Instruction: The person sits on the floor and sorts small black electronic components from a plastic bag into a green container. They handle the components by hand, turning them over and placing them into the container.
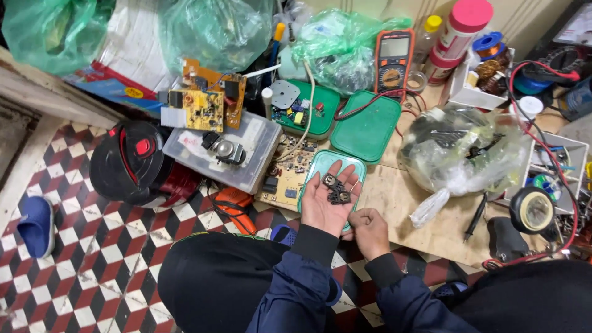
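Two hands are showing: the left hand (330, 206), lying palm up, and the right hand (369, 231), curled beside it. Three small dark parts (336, 188) are resting in the open palm. Three green lids or trays (369, 126) are lying on the bench (404, 203). Three green plastic bags (213, 31) are sitting along the back. One multimeter (393, 58) is leaning there, and one blue slipper (36, 225) is lying on the floor.

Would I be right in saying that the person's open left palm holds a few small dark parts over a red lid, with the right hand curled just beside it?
Not quite: the lid under the left hand is green, not red, as the head view shows. The rest stands: the open palm holds a few small dark parts, and the right hand is curled just beside it.
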